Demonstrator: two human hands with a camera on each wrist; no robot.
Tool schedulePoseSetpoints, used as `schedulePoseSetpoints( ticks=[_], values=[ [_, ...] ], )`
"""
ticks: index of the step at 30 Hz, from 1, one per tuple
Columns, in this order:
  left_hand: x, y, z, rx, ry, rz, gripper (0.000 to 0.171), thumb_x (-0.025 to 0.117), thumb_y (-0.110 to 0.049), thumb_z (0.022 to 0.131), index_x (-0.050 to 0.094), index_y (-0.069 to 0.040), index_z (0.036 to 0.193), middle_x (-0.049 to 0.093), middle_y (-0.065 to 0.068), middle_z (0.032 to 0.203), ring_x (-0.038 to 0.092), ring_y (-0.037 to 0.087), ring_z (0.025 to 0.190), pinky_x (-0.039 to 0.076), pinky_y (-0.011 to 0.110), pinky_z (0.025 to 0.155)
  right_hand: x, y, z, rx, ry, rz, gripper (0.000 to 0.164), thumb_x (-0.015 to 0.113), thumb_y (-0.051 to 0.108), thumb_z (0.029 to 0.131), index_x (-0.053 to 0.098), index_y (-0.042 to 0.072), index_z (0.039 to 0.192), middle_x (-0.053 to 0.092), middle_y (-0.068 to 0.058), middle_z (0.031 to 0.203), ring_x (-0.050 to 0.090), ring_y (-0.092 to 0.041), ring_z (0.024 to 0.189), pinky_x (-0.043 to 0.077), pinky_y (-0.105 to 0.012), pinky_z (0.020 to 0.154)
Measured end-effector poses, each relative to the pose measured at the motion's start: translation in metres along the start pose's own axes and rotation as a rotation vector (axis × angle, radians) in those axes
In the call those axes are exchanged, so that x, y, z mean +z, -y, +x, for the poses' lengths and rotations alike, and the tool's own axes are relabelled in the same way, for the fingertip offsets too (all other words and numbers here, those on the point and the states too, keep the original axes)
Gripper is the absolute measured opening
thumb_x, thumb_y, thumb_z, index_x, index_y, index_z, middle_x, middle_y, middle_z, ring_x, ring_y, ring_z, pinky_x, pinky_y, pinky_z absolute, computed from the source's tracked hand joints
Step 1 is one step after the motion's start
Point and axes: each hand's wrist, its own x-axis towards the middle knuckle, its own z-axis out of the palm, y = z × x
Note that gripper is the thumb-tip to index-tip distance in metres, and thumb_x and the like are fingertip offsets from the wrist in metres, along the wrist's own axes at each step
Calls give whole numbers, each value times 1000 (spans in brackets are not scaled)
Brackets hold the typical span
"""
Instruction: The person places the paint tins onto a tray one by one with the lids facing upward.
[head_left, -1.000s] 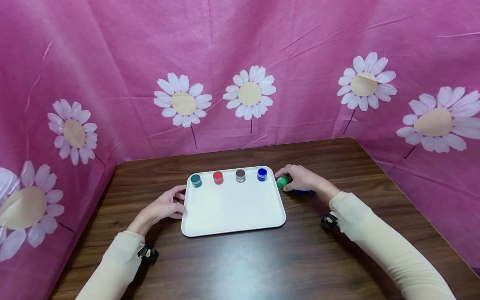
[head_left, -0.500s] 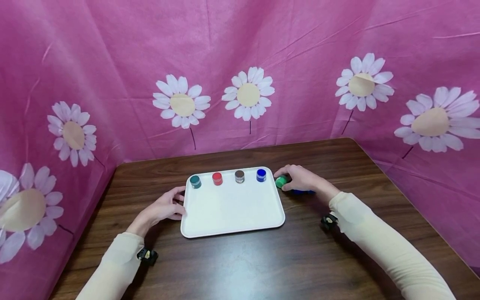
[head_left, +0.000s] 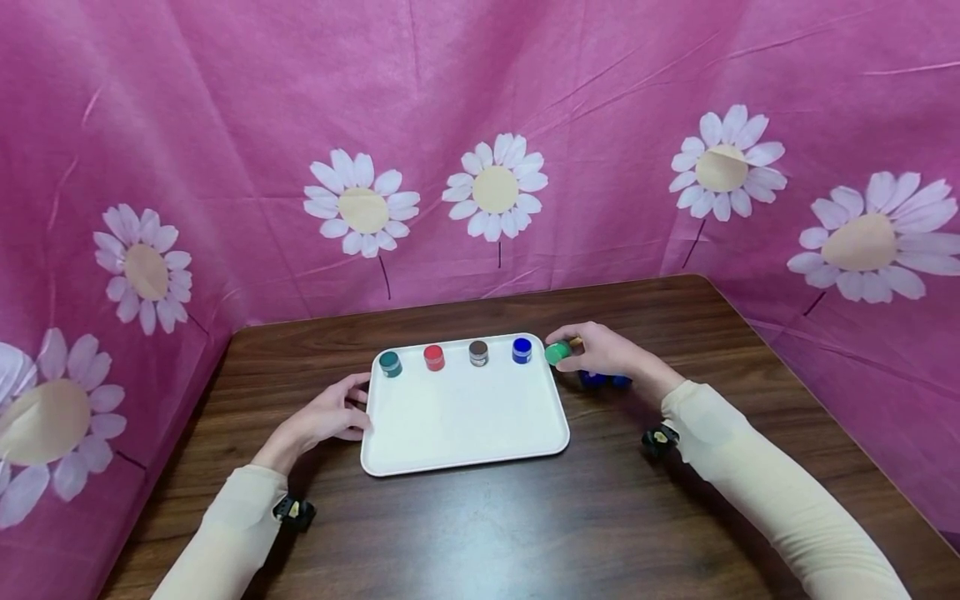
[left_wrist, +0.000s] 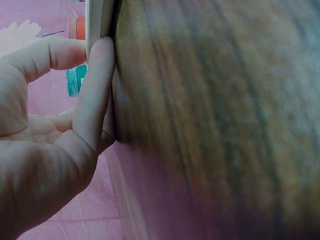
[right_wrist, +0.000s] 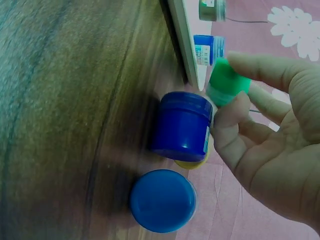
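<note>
My right hand [head_left: 600,348] pinches a small green-capped paint jar [head_left: 557,353] between thumb and fingers. The jar is tilted, just beyond the tray's right rim. On the left, my left hand [head_left: 330,411] holds the side rim of the white tray [head_left: 465,425], thumb and fingertips against the edge. Along the tray's far side stand a teal jar [head_left: 390,363], a red jar [head_left: 434,357], a brown jar [head_left: 478,352] and a blue jar [head_left: 522,350]. Below my right hand, the right wrist view has a dark blue jar [right_wrist: 182,127] and a lighter blue lid [right_wrist: 163,201].
Part of a yellow jar [right_wrist: 192,163] peeks out behind the dark blue one. Everything rests on a brown wooden table [head_left: 480,533]. A pink curtain [head_left: 600,100] printed with daisies hangs around the table's far and side edges.
My right hand has raised the green-capped jar slightly and brought it up to the tray's right rim, exposing more of the blue jars beneath. The left hand keeps its place on the tray.
</note>
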Motion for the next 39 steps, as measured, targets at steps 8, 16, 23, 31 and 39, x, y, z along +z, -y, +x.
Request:
schedulePoseSetpoints(
  ticks=[8, 16, 23, 31, 39],
  values=[
    [0, -1, -1, -1, 0, 0, 93, 68, 8, 78, 20, 1, 158, 38, 27, 126, 57, 31, 102, 59, 46, 84, 0, 5, 0, 9, 22, 87, 46, 77, 12, 91, 62, 1, 133, 67, -11, 113, 66, -21, 81, 55, -33, 61],
    [-1, 1, -1, 0, 6, -7, 93, 68, 9, 78, 19, 2, 158, 38, 27, 126, 57, 31, 102, 59, 47, 85, 0, 15, 5, 41, 54, 281, 50, 74, 11, 93, 57, 3, 140, 63, -12, 119, 64, -35, 88, 58, -46, 66],
    [-2, 2, 1, 4, 14, -1, 94, 68, 7, 78, 19, 2, 158, 38, 27, 126, 57, 30, 101, 59, 47, 84, 5, 26, 10, 33, 80, 321, 51, 74, 11, 93, 57, 6, 141, 64, -10, 124, 65, -33, 83, 58, -50, 72],
    [-3, 4, 2, 8, 15, 1, 95, 68, 7, 77, 18, 2, 158, 38, 27, 127, 58, 30, 100, 59, 46, 84, 21, 43, 25, -64, 123, 322, 54, 79, 12, 89, 60, 4, 139, 69, -6, 107, 62, -23, 80, 55, -39, 70],
    [-3, 2, 1, 8, 16, -3, 94, 68, 8, 78, 17, 3, 158, 38, 27, 127, 57, 30, 101, 59, 46, 84, 36, 67, 40, -136, 177, 360, 52, 80, 13, 88, 63, 8, 136, 67, -5, 117, 60, -24, 82, 53, -42, 75]
  ],
)
